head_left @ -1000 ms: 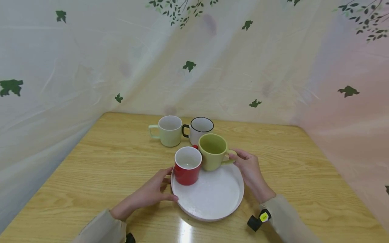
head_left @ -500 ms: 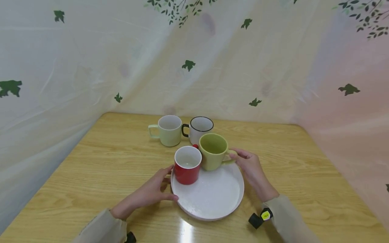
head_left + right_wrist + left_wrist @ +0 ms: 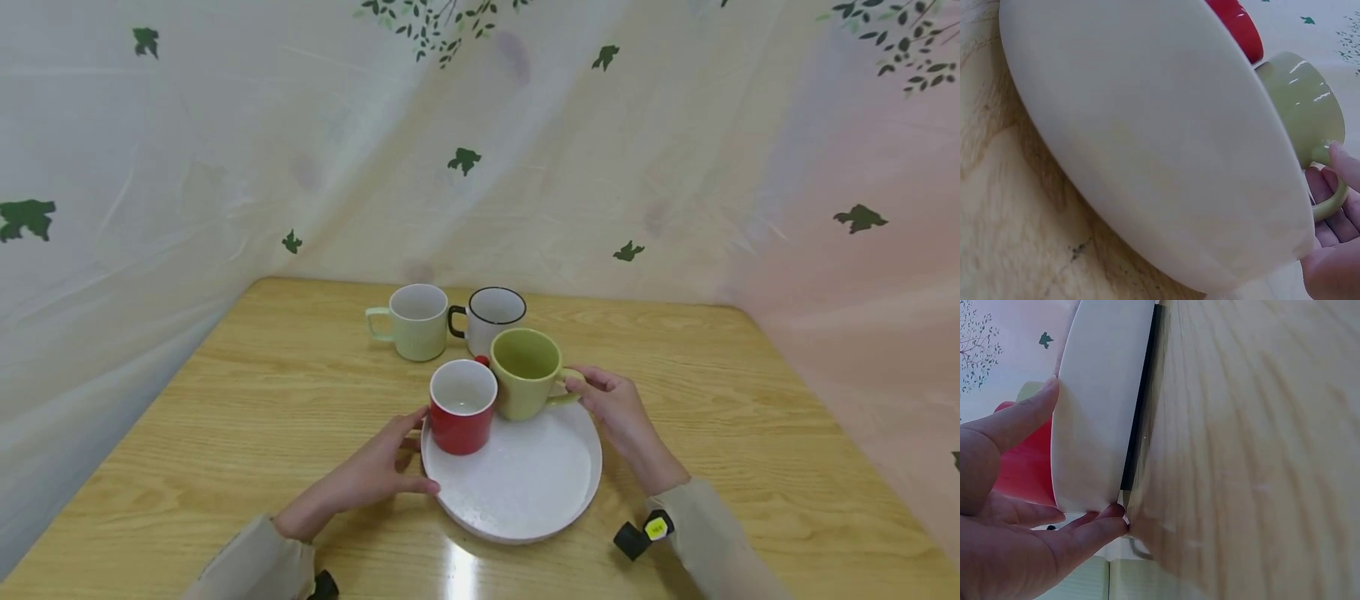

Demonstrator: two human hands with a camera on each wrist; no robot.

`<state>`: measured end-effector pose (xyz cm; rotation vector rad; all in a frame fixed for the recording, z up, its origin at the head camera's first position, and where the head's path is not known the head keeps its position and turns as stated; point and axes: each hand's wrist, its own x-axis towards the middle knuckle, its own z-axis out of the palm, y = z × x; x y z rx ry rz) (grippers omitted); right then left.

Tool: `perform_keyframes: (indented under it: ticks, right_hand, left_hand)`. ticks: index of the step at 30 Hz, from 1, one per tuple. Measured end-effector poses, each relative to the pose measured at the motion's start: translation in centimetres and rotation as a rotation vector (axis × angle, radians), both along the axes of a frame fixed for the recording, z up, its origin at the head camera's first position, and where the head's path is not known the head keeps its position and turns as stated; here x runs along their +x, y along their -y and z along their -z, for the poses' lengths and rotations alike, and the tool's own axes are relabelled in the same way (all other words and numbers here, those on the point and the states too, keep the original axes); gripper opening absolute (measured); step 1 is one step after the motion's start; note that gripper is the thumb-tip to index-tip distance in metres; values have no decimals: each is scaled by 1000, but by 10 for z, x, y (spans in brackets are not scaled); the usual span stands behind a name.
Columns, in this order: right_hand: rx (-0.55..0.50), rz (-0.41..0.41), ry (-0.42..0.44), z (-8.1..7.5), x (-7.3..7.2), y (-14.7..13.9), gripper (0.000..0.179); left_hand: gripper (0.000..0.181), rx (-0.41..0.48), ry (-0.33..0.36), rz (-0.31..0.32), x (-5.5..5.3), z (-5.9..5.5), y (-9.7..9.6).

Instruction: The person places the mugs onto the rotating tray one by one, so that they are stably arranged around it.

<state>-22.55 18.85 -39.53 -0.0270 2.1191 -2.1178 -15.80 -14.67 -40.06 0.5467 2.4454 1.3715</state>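
Note:
A round white tray [image 3: 532, 492] with a low rim lies on the table. On its left part stands a red mug [image 3: 461, 429], white inside, its handle mostly hidden. Beside it, at the tray's far part, is an olive-green mug [image 3: 517, 398], upright. My right hand [image 3: 617, 417] pinches the green mug's handle [image 3: 1334, 203] between thumb and fingers. With thumb and fingers spread along the tray's left side, my left hand [image 3: 375, 471] holds the rim; in the left wrist view the fingertips [image 3: 1113, 519] reach the tray's lower edge.
Behind the tray stand a pale green mug [image 3: 420, 329] and a white mug [image 3: 487, 325] with a black rim and handle. A wooden table [image 3: 225, 433] bears everything. A light cloth [image 3: 337, 150] printed with leaves hangs behind it.

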Motion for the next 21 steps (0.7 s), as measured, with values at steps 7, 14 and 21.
perform_keyframes:
  ticks: [7, 14, 21]
  right_hand:
    - [98, -46, -24, -3, -2, -5, 42]
    - [150, -111, -87, -2, -5, -12, 49]
    - [172, -124, -93, -3, -5, -15, 48]
  left_hand:
    - [103, 3, -7, 9, 0, 1, 1]
    - [103, -15, 9, 0, 0, -1, 1]
    - [103, -12, 0, 10, -1, 0, 2]
